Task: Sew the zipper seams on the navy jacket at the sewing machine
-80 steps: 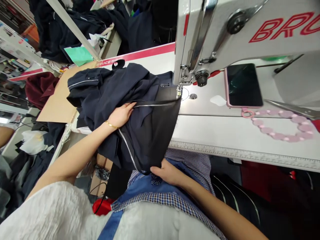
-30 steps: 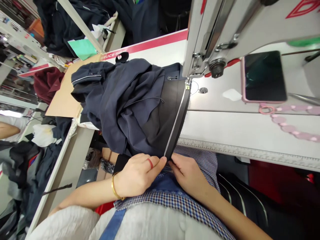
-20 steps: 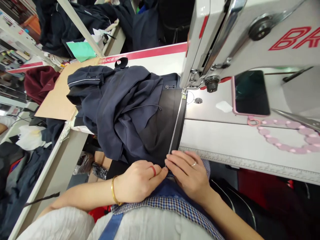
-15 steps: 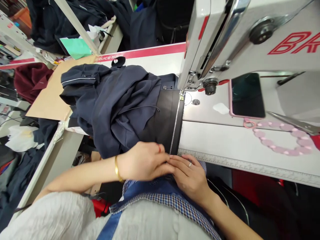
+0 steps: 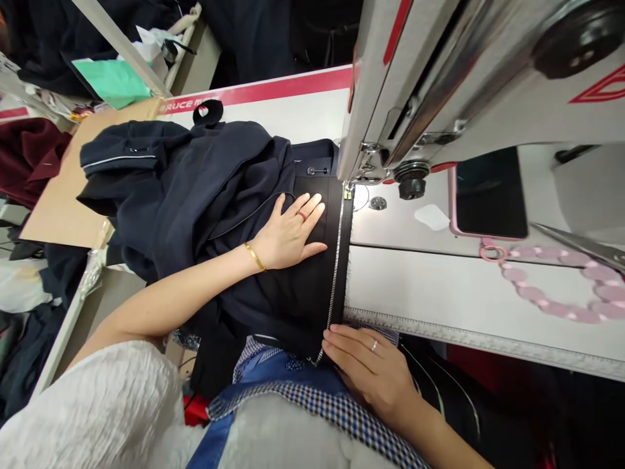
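Observation:
A dark navy garment point(image 5: 161, 189) lies bunched on the sewing machine bed, its black panel point(image 5: 293, 296) spread flat towards the front. Along the panel's right edge runs a metal-toothed zipper point(image 5: 335, 273), whose far end sits under the presser foot area of the sewing machine point(image 5: 349, 185). My left hand point(image 5: 293, 228) rests flat on the panel with its fingers spread. Near the zipper's front end, my right hand point(image 5: 364, 358) grips the zipper edge, fingertips on top; its thumb is hidden.
To the right lie a phone point(image 5: 491, 189) with a pink bead strap point(image 5: 551, 299), scissors point(image 5: 581, 244) and a small white chalk-like piece point(image 5: 432, 217). A measuring tape strip point(image 5: 469, 335) lines the table's front edge. Brown card point(image 5: 58, 208) extends at left.
My left hand has left the spot beside my right hand, moved up and away, and opened flat on the panel. My right hand stays at the zipper, slightly lower. The view has shifted.

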Tool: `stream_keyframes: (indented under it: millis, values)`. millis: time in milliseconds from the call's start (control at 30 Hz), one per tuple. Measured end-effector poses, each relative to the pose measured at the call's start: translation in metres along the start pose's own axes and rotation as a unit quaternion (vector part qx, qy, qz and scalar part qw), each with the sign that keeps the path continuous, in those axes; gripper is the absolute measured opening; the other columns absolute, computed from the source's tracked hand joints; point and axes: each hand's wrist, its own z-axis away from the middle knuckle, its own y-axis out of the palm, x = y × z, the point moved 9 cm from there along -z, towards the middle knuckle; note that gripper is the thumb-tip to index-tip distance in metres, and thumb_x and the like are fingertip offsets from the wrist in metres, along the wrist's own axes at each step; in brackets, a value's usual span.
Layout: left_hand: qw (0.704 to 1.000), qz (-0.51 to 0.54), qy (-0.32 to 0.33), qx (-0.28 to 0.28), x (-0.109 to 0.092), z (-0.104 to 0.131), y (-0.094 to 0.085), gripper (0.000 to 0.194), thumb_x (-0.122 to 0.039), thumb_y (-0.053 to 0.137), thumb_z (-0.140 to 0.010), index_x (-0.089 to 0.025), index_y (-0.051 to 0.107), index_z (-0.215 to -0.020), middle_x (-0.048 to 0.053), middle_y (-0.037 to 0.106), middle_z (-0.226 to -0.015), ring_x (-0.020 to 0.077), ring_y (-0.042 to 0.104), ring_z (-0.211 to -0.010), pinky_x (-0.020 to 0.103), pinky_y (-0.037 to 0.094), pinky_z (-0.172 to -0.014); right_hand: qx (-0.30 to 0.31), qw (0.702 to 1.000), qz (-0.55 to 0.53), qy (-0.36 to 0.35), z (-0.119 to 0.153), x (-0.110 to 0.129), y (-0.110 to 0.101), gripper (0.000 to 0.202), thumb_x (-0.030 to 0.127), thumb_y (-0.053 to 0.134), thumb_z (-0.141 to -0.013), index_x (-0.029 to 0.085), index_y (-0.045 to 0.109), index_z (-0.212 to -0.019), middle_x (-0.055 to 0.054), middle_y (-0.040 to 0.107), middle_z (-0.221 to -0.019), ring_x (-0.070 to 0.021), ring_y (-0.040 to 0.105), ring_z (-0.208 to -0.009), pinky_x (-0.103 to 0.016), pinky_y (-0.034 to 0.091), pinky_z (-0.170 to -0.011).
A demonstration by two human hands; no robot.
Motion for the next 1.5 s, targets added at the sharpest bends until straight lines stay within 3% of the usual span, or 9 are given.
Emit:
stream_keyframes:
  millis: [267, 367, 467, 567, 733, 900, 1100, 1333, 1500]
  values:
    - [1.0, 0.011, 0.001, -0.01, 0.0, -0.002, 0.001, 0.064, -0.05, 0.035, -0.086, -0.008, 0.025, -0.133, 0.017, 0.024, -0.139, 0.0312, 0.02, -0.127, 0.058, 0.013, -0.099, -0.01, 1.0, -0.014, 0.024, -0.001, -0.008, 0.003, 0.019, 0.005, 0.049, -0.079, 0.013, 0.063, -0.089, -0.003, 0.067, -0.089, -0.015, 0.061, -0.088, -0.027, 0.048, -0.073]
    - [0.999, 0.009, 0.01, -0.038, 0.001, 0.0, -0.005, 0.059, -0.048, 0.04, -0.085, -0.016, 0.029, -0.133, 0.016, 0.028, -0.138, 0.0341, 0.022, -0.125, 0.061, 0.012, -0.095, -0.012, 1.0, -0.014, 0.025, -0.001, -0.009, 0.004, 0.019, 0.004, 0.049, -0.079, 0.013, 0.063, -0.088, -0.003, 0.067, -0.088, -0.0147, 0.061, -0.088, -0.027, 0.049, -0.072]
    - [0.993, 0.007, 0.097, -0.064, -0.014, 0.002, -0.01, 0.044, -0.036, 0.043, -0.087, -0.027, 0.035, -0.129, 0.011, 0.033, -0.136, 0.0306, 0.028, -0.123, 0.054, 0.02, -0.094, -0.009, 1.0, -0.013, 0.021, -0.001, -0.009, 0.004, 0.019, 0.005, 0.047, -0.08, 0.013, 0.063, -0.089, -0.003, 0.067, -0.089, -0.0149, 0.061, -0.088, -0.027, 0.05, -0.071]
    - [0.981, 0.031, 0.181, -0.061, -0.033, 0.006, -0.011, 0.036, -0.02, 0.037, -0.088, -0.025, 0.042, -0.124, 0.007, 0.044, -0.129, 0.0224, 0.038, -0.115, 0.043, 0.028, -0.092, -0.008, 1.0, -0.014, 0.023, -0.001, -0.009, 0.003, 0.02, 0.006, 0.047, -0.08, 0.013, 0.063, -0.089, -0.003, 0.067, -0.09, -0.0151, 0.061, -0.087, -0.027, 0.051, -0.071]
    - [0.987, 0.09, 0.107, -0.078, -0.038, 0.009, -0.011, 0.04, -0.037, 0.042, -0.087, -0.012, 0.047, -0.118, 0.012, 0.048, -0.124, 0.0258, 0.038, -0.114, 0.047, 0.029, -0.095, -0.008, 0.999, -0.022, 0.023, -0.001, -0.01, 0.001, 0.02, 0.006, 0.047, -0.08, 0.013, 0.063, -0.09, -0.002, 0.067, -0.089, -0.0149, 0.062, -0.086, -0.026, 0.051, -0.07]
    - [0.979, 0.111, 0.125, -0.114, -0.037, 0.01, -0.012, 0.038, -0.037, 0.041, -0.086, -0.014, 0.049, -0.115, 0.012, 0.053, -0.116, 0.0252, 0.041, -0.111, 0.051, 0.027, -0.096, 0.005, 0.999, -0.027, 0.027, -0.005, -0.014, 0.001, 0.021, 0.008, 0.044, -0.082, 0.014, 0.062, -0.09, -0.001, 0.067, -0.088, -0.0143, 0.061, -0.084, -0.025, 0.05, -0.068]
    - [0.977, 0.117, 0.134, -0.12, -0.024, -0.009, -0.011, 0.038, -0.035, 0.04, -0.086, -0.014, 0.049, -0.115, 0.012, 0.053, -0.116, 0.0257, 0.042, -0.109, 0.054, 0.027, -0.095, 0.011, 0.999, -0.028, 0.032, -0.021, -0.027, -0.006, 0.019, 0.006, 0.048, -0.079, 0.014, 0.062, -0.089, -0.001, 0.067, -0.088, -0.0139, 0.061, -0.084, -0.026, 0.05, -0.071]
    - [0.985, 0.105, 0.124, -0.064, -0.007, -0.034, -0.007, 0.043, -0.038, 0.04, -0.085, -0.015, 0.045, -0.121, 0.013, 0.048, -0.122, 0.0281, 0.038, -0.113, 0.056, 0.024, -0.096, 0.021, 0.999, 0.014, 0.024, -0.033, -0.042, -0.013, 0.018, 0.01, 0.045, -0.082, 0.014, 0.061, -0.089, -0.004, 0.066, -0.091, -0.015, 0.061, -0.086, -0.028, 0.05, -0.075]
    - [0.994, 0.066, 0.078, 0.047, -0.028, -0.008, -0.005, 0.076, -0.057, 0.044, -0.077, -0.005, 0.03, -0.131, 0.02, 0.025, -0.138, 0.036, 0.019, -0.126, 0.062, 0.019, -0.095, 0.029, 0.998, 0.061, 0.004, -0.03, -0.038, -0.011, 0.018, 0.009, 0.046, -0.08, 0.011, 0.062, -0.09, -0.006, 0.066, -0.093, -0.0171, 0.06, -0.089, -0.03, 0.049, -0.076]
